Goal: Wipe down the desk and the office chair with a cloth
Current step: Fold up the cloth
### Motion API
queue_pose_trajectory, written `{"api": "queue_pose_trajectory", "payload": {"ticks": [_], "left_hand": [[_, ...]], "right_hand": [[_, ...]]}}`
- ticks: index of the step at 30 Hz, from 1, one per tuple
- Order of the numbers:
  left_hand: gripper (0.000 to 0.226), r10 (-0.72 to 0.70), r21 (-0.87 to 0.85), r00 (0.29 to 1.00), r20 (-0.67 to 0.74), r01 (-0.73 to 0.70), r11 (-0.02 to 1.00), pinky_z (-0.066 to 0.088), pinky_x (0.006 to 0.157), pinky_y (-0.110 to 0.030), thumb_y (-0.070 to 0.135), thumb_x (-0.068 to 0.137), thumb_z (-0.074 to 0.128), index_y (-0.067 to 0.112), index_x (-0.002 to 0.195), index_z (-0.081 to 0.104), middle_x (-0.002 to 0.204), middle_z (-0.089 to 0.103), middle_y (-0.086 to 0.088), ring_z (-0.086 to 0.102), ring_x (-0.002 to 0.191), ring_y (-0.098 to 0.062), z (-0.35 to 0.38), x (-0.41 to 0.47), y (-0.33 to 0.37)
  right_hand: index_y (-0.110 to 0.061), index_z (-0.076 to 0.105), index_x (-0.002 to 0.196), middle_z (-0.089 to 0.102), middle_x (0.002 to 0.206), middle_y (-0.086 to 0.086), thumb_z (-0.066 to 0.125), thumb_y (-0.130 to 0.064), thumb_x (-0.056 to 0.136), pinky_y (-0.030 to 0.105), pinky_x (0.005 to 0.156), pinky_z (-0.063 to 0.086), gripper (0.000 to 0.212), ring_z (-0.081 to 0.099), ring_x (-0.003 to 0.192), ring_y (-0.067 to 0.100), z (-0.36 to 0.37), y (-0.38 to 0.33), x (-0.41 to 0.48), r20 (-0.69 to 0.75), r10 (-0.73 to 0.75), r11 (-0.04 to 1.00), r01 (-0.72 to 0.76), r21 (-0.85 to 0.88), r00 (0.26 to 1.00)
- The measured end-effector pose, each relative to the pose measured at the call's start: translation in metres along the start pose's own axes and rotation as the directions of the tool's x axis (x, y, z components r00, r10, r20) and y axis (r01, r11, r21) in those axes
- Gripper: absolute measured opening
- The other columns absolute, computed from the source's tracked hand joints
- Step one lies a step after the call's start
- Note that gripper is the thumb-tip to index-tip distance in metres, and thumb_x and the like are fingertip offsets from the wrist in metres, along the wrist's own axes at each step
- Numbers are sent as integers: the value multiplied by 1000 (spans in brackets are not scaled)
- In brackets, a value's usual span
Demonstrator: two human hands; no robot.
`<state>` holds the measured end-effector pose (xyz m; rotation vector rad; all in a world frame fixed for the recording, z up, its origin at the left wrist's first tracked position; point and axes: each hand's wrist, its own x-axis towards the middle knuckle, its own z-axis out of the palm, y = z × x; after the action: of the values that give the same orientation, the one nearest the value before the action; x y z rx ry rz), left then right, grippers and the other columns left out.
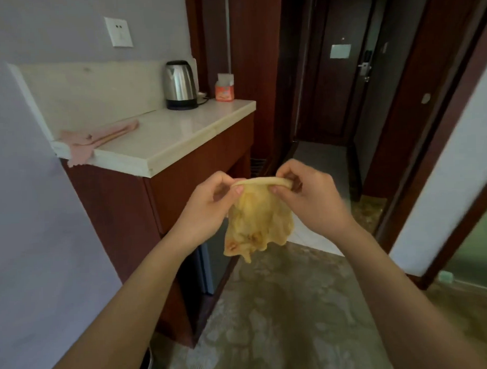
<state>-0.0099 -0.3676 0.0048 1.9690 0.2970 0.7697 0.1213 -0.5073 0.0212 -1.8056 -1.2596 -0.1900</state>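
The dark corridor ahead is hard to make out, and some of my fingers are hidden behind the rolled top edge of the crumpled yellow cloth (258,219). My left hand (210,202) and right hand (312,198) each pinch that edge. The cloth hangs between them in mid-air, right of the pale stone surface (174,131).

Yellow cloth (258,219): thin soft fabric, crumpled, matt as we read it. Countertop (180,137): pale stone look, smooth, glossy. Far end of countertop: kettle (179,84), shiny metal body, black plastic base; orange packet (224,88), plastic sheen. Near end of countertop: pink cloth (97,137), soft, matt. Under countertop we get cabinet (121,205), red-brown wood, satin. Above countertop: wall (66,30), matt paint.
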Motion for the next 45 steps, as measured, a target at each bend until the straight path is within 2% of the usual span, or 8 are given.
{"api": "queue_pose_trajectory", "payload": {"ticks": [8,14,19,28,32,36,41,45], "left_hand": [[26,-204,-121,976,-72,194,973,54,70,-25,-1,86,63,10,107,52,93,64,-5,63,82,-14,-25,89,-46],[29,-255,-6,945,-206,259,966,49,70,-20,-11,82,62,12,101,60,99,64,0,63,83,-10,-75,121,-60],[30,-382,258,900,-211,428,866,46,75,-19,-5,85,64,17,104,63,104,61,-1,60,80,-4,-130,139,-59],[86,-392,634,873,-289,481,606,54,81,-27,-12,74,65,45,134,42,114,62,4,63,81,-8,-260,207,-82],[80,-338,726,892,-300,443,526,47,79,-18,-4,77,63,38,141,39,118,58,9,57,87,-2,-280,263,-128],[62,-322,872,909,-265,368,322,36,99,-24,14,91,59,37,144,34,148,39,7,46,122,-14,-273,286,-186],[50,-274,908,888,-369,408,100,20,113,-43,42,99,37,42,147,24,152,32,7,29,138,-19,-280,270,-200],[49,-453,796,721,-524,604,41,1,116,-54,49,100,22,37,147,26,156,20,13,7,146,-13,-255,242,-196]], "right_hand": [[-19,48,89,60,86,6,53,-23,94,25,52,54,9,63,71,10,57,71,130,375,-48,952,-72,298,926],[-40,54,105,68,93,-5,71,-46,74,23,58,55,36,69,78,6,121,75,224,804,-190,895,-237,379,564],[-18,64,100,67,94,-3,61,-32,89,29,74,51,18,64,88,12,193,42,259,730,-412,887,58,457,545],[-14,62,111,70,100,7,56,-11,93,31,78,56,20,69,88,18,314,1,340,671,-360,637,-355,684,648],[-28,56,111,65,96,-7,62,-18,88,29,73,55,26,65,88,14,337,17,393,583,-324,814,-95,574,745],[-34,36,136,59,115,-5,60,-26,88,24,79,47,54,58,100,15,341,55,416,454,-444,880,472,56,773],[-38,1,148,-11,150,-24,17,-66,85,19,107,-13,70,-16,135,-9,354,67,417,578,-640,729,638,247,507],[-40,1,148,-3,156,-18,10,-64,88,37,116,-10,65,-8,142,0,365,66,401,768,-543,709,676,203,339]]}}
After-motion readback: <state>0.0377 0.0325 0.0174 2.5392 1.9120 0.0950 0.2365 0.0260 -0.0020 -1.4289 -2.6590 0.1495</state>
